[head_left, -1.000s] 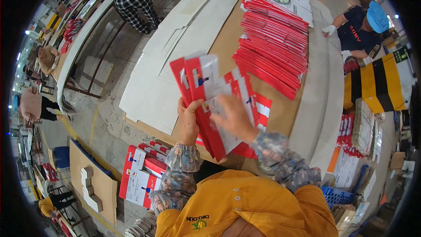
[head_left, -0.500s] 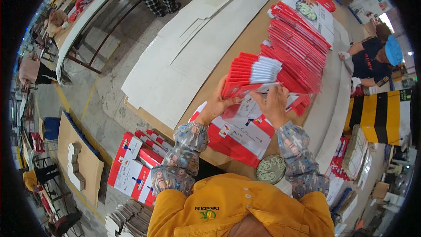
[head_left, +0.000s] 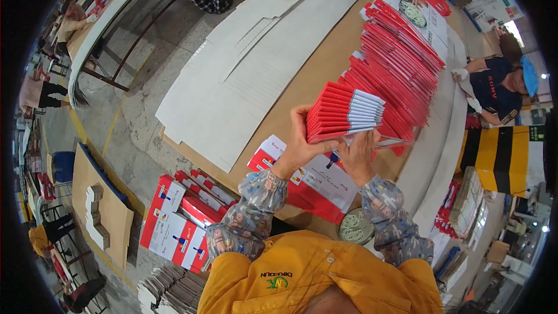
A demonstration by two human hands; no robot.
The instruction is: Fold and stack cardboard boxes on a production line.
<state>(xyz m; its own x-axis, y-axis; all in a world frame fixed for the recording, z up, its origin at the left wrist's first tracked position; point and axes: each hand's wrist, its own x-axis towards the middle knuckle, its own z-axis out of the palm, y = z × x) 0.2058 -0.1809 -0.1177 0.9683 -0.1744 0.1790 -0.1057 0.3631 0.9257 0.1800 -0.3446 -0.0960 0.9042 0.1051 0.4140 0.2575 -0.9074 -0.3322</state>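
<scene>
A fanned bundle of folded red-and-white cartons (head_left: 347, 111) stands on edge above the table. My left hand (head_left: 301, 146) grips its left side, with the thumb along the lower edge. My right hand (head_left: 358, 156) is closed on the bundle's lower right edge, partly hiding it. Under my hands lies a flat red-and-white carton stack (head_left: 325, 181). Just beyond the bundle, a long overlapping row of red cartons (head_left: 401, 61) leans across the table. A round dish of pale rubber bands (head_left: 357, 225) sits near my right sleeve.
Large white cardboard sheets (head_left: 232, 75) cover the table's left part. More printed cartons (head_left: 174, 227) are stacked low at my left, beside grey cardboard pieces (head_left: 168, 291). A co-worker in a blue cap (head_left: 500, 84) stands across at the right. A brown board (head_left: 102, 215) lies farther left.
The bundle has shifted slightly right and nearer to me, and its edges show more evenly fanned. Both hands have moved with it, the left one to the right.
</scene>
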